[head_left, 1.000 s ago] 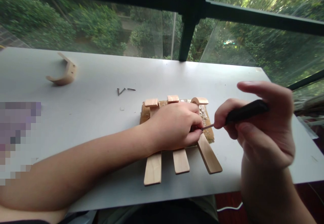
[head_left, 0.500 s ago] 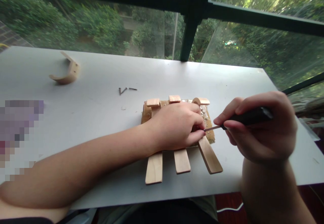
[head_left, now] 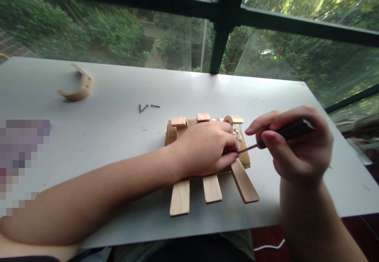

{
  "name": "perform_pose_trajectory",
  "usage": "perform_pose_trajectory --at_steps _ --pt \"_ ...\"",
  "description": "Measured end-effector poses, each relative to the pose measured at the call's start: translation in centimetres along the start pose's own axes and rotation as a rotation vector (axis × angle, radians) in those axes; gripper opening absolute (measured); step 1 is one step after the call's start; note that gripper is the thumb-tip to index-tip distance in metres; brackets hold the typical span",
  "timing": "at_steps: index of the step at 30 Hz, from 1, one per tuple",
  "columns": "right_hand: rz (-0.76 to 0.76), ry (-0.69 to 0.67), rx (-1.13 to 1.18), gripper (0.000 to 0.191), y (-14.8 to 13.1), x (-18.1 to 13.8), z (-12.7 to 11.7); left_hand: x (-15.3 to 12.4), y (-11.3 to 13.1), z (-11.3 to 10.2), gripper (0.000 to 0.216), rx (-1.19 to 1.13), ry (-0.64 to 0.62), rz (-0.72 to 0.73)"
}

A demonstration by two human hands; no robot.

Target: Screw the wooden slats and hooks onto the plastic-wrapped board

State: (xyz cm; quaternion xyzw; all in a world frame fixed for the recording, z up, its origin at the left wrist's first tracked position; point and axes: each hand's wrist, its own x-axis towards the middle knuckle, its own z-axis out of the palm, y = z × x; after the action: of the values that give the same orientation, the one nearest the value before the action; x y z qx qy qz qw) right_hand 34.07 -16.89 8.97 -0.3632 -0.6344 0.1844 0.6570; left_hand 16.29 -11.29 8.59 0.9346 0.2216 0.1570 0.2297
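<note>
My right hand grips a screwdriver by its black handle, index finger stretched out along it. The thin metal shaft points left and down, its tip at the fingertips of my left hand. Those fingers are closed in a pinch over the rightmost wooden hook; what they pinch is hidden. Beneath my left hand lies a brown, taped block with a worn, flaky top. Two more wooden hooks, a left one and a middle one, lie across it, partly covered by the hand.
Several screws lie on the white table beyond the block. Farther left stands a curved wooden hook with two holes. A blurred-out patch covers the left edge. Behind the table is a dark-framed window.
My right hand has shifted slightly left and turned on the screwdriver handle, its fingers loosening a little. The screwdriver tip stays by my left fingertips. My left hand keeps its pinch.
</note>
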Motion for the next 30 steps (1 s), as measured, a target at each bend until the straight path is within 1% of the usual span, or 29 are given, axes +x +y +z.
perform_pose_trajectory --at_steps 2,4,6,7,9,11,12,14,16,17,20,24,30 --pt "-0.043 0.031 -0.039 0.022 0.1 0.0 0.2 0.0 0.0 0.0 0.017 0.005 0.001 -0.003" --pt "-0.061 0.039 -0.063 0.038 0.2 -0.2 0.4 0.0 0.0 0.1 0.017 0.011 0.004 -0.006" --pt "-0.074 0.016 -0.056 0.052 0.3 -0.3 0.4 0.0 0.0 0.1 0.017 0.010 0.007 -0.005" --pt "-0.091 0.000 -0.044 0.055 0.4 -0.4 0.4 0.0 0.0 0.1 0.017 0.007 0.007 -0.005" --pt "-0.136 -0.008 -0.025 0.050 0.6 -0.5 0.3 0.0 0.0 0.1 0.017 0.003 0.006 -0.006" --pt "-0.162 -0.006 0.012 0.036 0.6 -0.6 0.1 0.0 0.0 0.1 0.016 -0.001 0.005 -0.013" --pt "-0.149 -0.007 0.042 0.029 0.5 -0.6 -0.1 0.0 0.0 0.1 0.016 -0.003 0.005 -0.017" --pt "-0.061 -0.017 0.095 0.022 0.4 -0.6 -0.4 0.0 0.0 0.1 0.016 -0.007 0.008 -0.017" --pt "0.034 -0.038 0.106 0.023 0.2 -0.5 -0.7 0.0 -0.1 0.1 0.016 -0.010 0.013 -0.012" --pt "0.054 -0.053 0.099 0.023 0.1 -0.4 -0.9 0.0 -0.1 0.1 0.016 -0.011 0.013 -0.011" --pt "0.052 -0.067 0.057 0.022 0.1 -0.1 -1.3 0.0 -0.1 0.0 0.016 -0.012 0.008 -0.010" --pt "0.034 -0.048 0.022 0.024 0.0 0.2 -1.6 0.0 -0.1 0.0 0.015 -0.012 0.010 -0.014" --pt "0.052 -0.154 -0.007 0.033 -0.8 0.1 -2.3 0.0 -0.1 0.1 0.016 -0.008 0.008 -0.008"
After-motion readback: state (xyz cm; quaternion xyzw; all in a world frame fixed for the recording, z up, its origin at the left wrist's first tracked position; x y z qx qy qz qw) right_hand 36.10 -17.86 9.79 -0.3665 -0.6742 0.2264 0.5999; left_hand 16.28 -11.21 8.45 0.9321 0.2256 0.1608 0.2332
